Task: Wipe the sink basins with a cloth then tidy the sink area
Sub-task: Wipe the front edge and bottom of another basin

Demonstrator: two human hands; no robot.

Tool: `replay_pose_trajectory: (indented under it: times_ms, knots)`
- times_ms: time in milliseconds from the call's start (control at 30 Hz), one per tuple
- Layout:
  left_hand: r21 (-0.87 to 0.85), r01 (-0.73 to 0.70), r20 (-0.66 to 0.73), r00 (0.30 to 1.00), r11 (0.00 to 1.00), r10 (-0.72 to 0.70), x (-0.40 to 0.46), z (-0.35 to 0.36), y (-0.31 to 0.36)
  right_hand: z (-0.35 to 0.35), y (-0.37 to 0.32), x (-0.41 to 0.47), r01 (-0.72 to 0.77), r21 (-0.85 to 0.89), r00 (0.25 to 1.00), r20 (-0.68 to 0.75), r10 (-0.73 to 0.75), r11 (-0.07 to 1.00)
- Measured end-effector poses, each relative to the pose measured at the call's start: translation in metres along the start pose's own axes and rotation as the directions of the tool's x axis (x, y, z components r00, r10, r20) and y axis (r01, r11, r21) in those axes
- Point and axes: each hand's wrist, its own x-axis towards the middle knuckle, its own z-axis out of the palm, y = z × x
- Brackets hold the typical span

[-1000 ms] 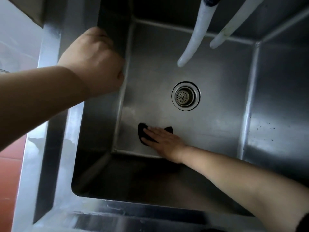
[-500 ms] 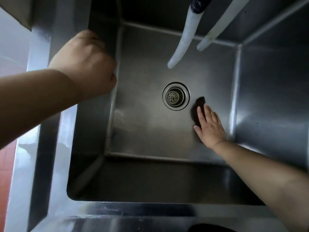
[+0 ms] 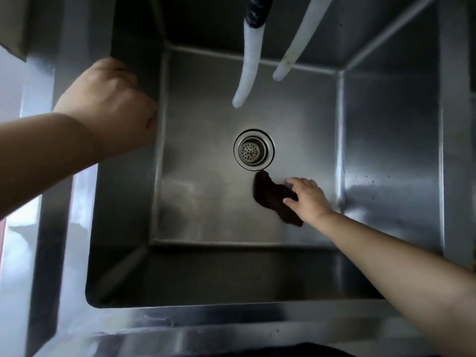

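While the right hand [image 3: 307, 199] reached deep into the stainless sink basin [image 3: 206, 202], its fingers pinched a dark, crumpled cloth [image 3: 273, 197] against the basin floor, just below-right of the drain strainer [image 3: 253, 149]; the cloth's top corner nearly touched the drain ring. Left hand [image 3: 108, 104] was clenched on the left rim of the basin, fingers curled over the edge, nothing else in it. Two white hoses [image 3: 247, 68] hung down from the top into the basin above the drain, the left one with a dark wrap near its top, the right one [image 3: 296, 47] shorter in view; both ends hung apart from the hand. Basin was square, brushed metal, steep flat walls, tight seams at the corners, dark specks on the right wall. Floor left of the drain was bare. Front rim [image 3: 231, 320] was flat and glossy.
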Motion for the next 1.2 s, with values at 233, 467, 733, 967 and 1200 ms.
replay_pose_trajectory:
  times_ms: [233, 467, 733, 967, 1200]
  knots:
    - [0.029, -0.013, 0.193, 0.981, 0.999, 0.007, 0.003, -0.004, 0.033, -0.004, -0.001, 0.008, -0.031, 0.217, 0.991, 0.133, 0.002, 0.976]
    - [-0.355, 0.152, 0.385, 0.923, 0.922, -0.004, 0.046, 0.019, 0.147, -0.06, -0.014, -0.006, 0.295, -0.06, 0.951, -0.075, -0.299, 0.954]
    - [-0.371, 0.22, 0.384, 0.921, 0.902, -0.067, 0.06, 0.024, 0.15, -0.044, -0.004, -0.025, 0.579, -0.355, 0.799, 0.067, -0.598, 0.734]
    - [-0.226, 0.213, 0.397, 0.911, 0.951, -0.11, 0.035, 0.014, 0.111, -0.003, 0.008, 0.011, 0.492, -0.323, 0.87, 0.215, -0.444, 0.808]
    - [0.024, 0.063, 0.186, 0.98, 0.998, -0.066, -0.014, -0.002, 0.06, 0.049, -0.02, 0.015, 0.575, -0.336, 0.815, 0.161, -0.556, 0.746]
